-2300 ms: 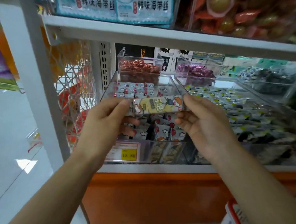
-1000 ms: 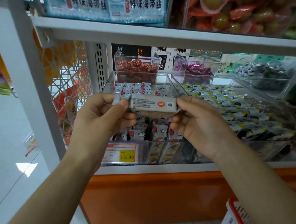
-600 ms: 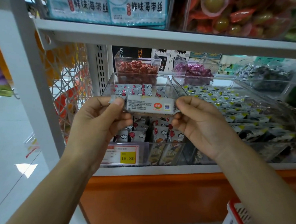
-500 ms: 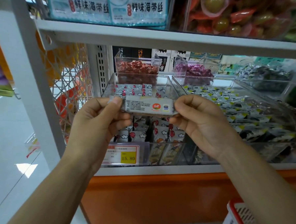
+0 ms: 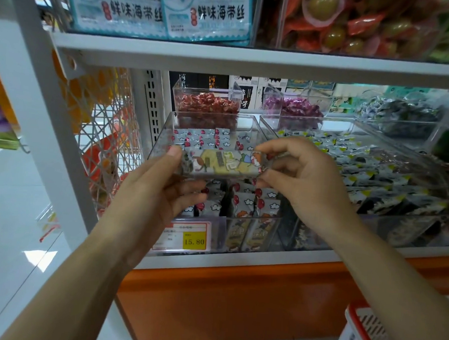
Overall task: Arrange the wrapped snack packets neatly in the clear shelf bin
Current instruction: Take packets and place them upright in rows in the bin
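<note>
While the snack packet (image 5: 223,162) lies sideways between the two hands, its long side runs from hand to hand. The left hand (image 5: 162,192) pinches one end and the right hand (image 5: 303,179) pinches the other — both just as near. The clear bin (image 5: 165,130) sits just under and beyond the hands — more packets (image 5: 242,202) stand in it.

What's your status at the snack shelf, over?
Left hand, right hand: each pinching an end of one snack packet. Packet level over the clear bin, not yet placed. Nothing in the way.
</note>
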Motion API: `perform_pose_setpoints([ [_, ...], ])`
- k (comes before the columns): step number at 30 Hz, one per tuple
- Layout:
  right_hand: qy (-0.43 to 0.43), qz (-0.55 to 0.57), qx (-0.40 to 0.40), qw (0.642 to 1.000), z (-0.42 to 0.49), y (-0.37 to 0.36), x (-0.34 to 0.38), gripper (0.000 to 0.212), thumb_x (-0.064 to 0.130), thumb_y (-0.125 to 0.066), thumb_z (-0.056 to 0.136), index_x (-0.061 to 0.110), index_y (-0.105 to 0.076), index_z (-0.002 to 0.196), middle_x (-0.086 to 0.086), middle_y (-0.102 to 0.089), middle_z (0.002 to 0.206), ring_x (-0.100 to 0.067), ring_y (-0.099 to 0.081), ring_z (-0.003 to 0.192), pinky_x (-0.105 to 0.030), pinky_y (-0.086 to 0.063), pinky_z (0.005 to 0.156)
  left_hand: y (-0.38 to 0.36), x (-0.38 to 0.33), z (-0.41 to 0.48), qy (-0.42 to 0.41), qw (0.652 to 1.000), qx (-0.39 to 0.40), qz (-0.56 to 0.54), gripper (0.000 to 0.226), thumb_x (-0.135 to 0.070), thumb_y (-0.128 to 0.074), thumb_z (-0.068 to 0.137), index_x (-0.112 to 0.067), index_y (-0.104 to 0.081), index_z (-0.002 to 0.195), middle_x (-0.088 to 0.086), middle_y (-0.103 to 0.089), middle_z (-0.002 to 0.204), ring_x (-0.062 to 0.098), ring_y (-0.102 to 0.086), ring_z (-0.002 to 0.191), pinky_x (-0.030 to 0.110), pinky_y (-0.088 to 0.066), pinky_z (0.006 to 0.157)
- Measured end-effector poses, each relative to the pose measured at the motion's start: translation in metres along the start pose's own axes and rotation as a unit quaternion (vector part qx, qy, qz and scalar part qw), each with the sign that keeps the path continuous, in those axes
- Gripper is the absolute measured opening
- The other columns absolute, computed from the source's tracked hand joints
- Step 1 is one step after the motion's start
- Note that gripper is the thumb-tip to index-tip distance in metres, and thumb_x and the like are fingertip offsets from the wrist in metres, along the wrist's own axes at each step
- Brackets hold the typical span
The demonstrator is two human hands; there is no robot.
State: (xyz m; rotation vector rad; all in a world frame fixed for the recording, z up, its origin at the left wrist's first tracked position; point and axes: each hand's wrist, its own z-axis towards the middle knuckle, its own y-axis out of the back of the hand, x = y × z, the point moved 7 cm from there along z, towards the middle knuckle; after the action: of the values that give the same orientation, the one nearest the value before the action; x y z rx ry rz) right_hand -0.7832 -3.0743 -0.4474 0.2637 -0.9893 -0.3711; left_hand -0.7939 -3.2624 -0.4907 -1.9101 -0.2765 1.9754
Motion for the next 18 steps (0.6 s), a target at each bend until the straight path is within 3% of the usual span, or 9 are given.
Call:
perform_pose_setpoints([
  [4, 0.05, -0.044, 0.0, 0.998, -0.002, -0.005, 0.007, 0.048, -0.015, -0.061, 0.076, 0.031, -0.061, 0.087, 0.011, -0.051, 0.106, -0.01, -0.058, 0.095, -0.021, -0.052, 0.083, -0.006, 0.004, -0.002, -0.009, 0.999, 0.029, 0.045, 0.031, -0.031, -0.055, 0.076, -0.009, -0.07, 0.092, 0.009, -0.074, 0.093, 0.019, -0.07, 0.088, 0.018, -0.055, 0.065],
  [8, -0.051, 0.182, 0.037, 0.981, -0.002, -0.009, -0.008, 0.03, -0.007, -0.054, 0.081, 0.017, -0.065, 0.096, -0.004, -0.062, 0.11, -0.019, -0.066, 0.095, -0.028, -0.058, 0.073, -0.004, -0.001, -0.002, -0.044, 0.996, 0.045, 0.07, 0.033, -0.019, -0.059, 0.072, -0.01, -0.067, 0.104, 0.006, -0.073, 0.1, 0.017, -0.069, 0.094, 0.018, -0.054, 0.073],
  [10, -0.078, 0.183, 0.044, 0.979, -0.001, -0.011, -0.013, 0.021, 0.006, -0.058, 0.088, 0.019, -0.063, 0.104, -0.001, -0.064, 0.108, -0.015, -0.068, 0.09, -0.029, -0.059, 0.07, -0.006, -0.002, -0.002, -0.059, 0.993, 0.056, 0.09, 0.039, -0.017, -0.061, 0.07, -0.011, -0.066, 0.108, 0.005, -0.072, 0.103, 0.018, -0.069, 0.096, 0.02, -0.054, 0.076],
  [13, -0.074, 0.125, 0.064, 0.987, -0.003, -0.015, -0.013, 0.015, 0.014, -0.058, 0.09, 0.017, -0.067, 0.101, 0.019, -0.065, 0.077, -0.007, -0.066, 0.071, -0.031, -0.06, 0.063, -0.009, -0.003, -0.004, -0.086, 0.987, 0.058, 0.121, 0.044, -0.018, -0.062, 0.068, -0.015, -0.064, 0.111, 0.002, -0.071, 0.107, 0.018, -0.068, 0.098, 0.022, -0.054, 0.08],
  [15, -0.078, 0.123, 0.056, 0.988, -0.003, -0.015, -0.013, 0.012, 0.014, -0.059, 0.089, 0.018, -0.069, 0.093, 0.013, -0.065, 0.072, -0.013, -0.066, 0.07, -0.03, -0.059, 0.059, -0.01, -0.004, -0.004, -0.093, 0.985, 0.06, 0.131, 0.048, -0.017, -0.062, 0.068, -0.017, -0.061, 0.116, 0.001, -0.07, 0.11, 0.018, -0.068, 0.098, 0.023, -0.054, 0.081],
  [18, -0.086, 0.132, 0.034, 0.987, -0.003, -0.012, -0.014, 0.008, 0.014, -0.061, 0.087, 0.016, -0.07, 0.086, -0.006, -0.065, 0.084, -0.022, -0.066, 0.074, -0.027, -0.057, 0.053, -0.012, -0.007, -0.005, -0.115, 0.976, 0.064, 0.171, 0.05, -0.016, -0.062, 0.068, -0.022, -0.059, 0.118, -0.004, -0.07, 0.109, 0.015, -0.068, 0.098, 0.02, -0.054, 0.079],
])
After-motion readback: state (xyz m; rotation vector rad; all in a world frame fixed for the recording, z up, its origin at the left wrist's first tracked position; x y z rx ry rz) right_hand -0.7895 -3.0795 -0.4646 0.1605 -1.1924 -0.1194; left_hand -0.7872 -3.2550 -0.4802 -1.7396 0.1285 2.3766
